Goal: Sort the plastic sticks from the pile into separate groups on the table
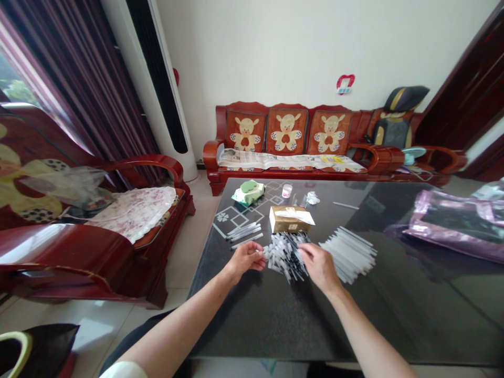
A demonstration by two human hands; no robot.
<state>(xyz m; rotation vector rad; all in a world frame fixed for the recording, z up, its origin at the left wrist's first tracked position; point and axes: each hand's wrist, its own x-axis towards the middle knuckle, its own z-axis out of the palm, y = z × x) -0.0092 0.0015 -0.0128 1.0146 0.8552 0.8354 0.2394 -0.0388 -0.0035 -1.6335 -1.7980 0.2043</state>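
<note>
A heap of short black and translucent pieces (286, 257) lies on the dark glossy table. Left of it, my left hand (249, 258) is closed in a pinch beside the heap; something small and pale shows at its fingertips. My right hand (319, 265) has its fingers pressed together at the heap's right side, by the black pieces. What it holds, if anything, is hidden. Many long translucent tubes (350, 254) lie side by side just beyond my right hand. Several slim pale sticks with dark ends (244, 231) lie beyond my left hand.
Behind the heap stands a gold tissue box (290, 219). Farther back are a green wipes pack (249, 192), a small cup (287, 190), crumpled tissue (313, 198) and a single tube (346, 206). A purple-edged clear bag (452, 226) lies right. Wooden sofas surround the table (413, 310).
</note>
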